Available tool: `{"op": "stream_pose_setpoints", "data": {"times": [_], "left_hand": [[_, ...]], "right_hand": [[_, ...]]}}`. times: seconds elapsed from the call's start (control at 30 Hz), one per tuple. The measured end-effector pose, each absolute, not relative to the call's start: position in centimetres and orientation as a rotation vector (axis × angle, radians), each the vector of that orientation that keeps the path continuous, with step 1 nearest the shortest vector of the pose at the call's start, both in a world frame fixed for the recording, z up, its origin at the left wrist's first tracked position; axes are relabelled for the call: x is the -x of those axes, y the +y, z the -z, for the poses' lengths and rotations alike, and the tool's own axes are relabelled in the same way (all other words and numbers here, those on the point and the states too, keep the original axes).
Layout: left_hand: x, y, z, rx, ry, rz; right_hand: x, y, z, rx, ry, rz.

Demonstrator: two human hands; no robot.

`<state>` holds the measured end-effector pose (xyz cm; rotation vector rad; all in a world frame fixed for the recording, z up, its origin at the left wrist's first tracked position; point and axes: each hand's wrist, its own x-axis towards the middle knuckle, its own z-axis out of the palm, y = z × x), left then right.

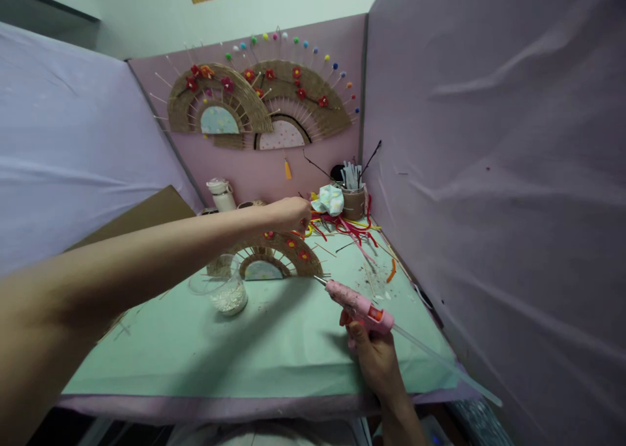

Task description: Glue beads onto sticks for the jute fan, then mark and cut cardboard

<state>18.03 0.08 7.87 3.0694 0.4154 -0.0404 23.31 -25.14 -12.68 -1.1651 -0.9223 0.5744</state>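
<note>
My right hand [377, 355] grips a pink hot glue gun [349, 299] by its handle. The gun's metal nozzle points left, and a long clear glue stick [445, 361] sticks out of its back. My left arm reaches across the table, and my left hand [292, 215] is closed above a small twine-wrapped fan [304, 255] with red flowers. Whatever its fingers hold is hidden. The fan has a pale blue half-round centre [264, 270]. In front of it, a clear plastic cup [229, 296] contains small whitish pieces.
Red and yellow pipe cleaners [359, 229] lie tangled near a brown pot of glue sticks [353, 201] and a crumpled patterned cloth [330, 200]. Two larger fans [317, 110] hang on the pink back panel. A white bottle [222, 197] stands behind my left arm. Fabric walls flank the table.
</note>
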Motion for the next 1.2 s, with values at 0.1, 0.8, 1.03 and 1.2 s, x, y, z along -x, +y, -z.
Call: {"op": "stream_pose_setpoints", "data": {"times": [0.1,0.8,1.03,1.2], "left_hand": [[-18.0,-0.2,-8.3,-3.078,0.399,0.033],[-18.1,-0.9,-8.0,-3.421,0.243,0.329],[-18.1,-0.8,-7.8,-3.555,0.072,0.419],[-18.0,-0.7,-7.8,-3.546,0.032,0.377]], "right_hand": [[-23.3,-25.1,13.1,1.167,-0.895,-0.570],[-23.2,-25.1,13.2,1.152,-0.876,-0.605],[-23.2,-25.1,13.4,1.151,-0.858,-0.637],[-23.2,-25.0,13.6,1.190,-0.875,-0.536]]}}
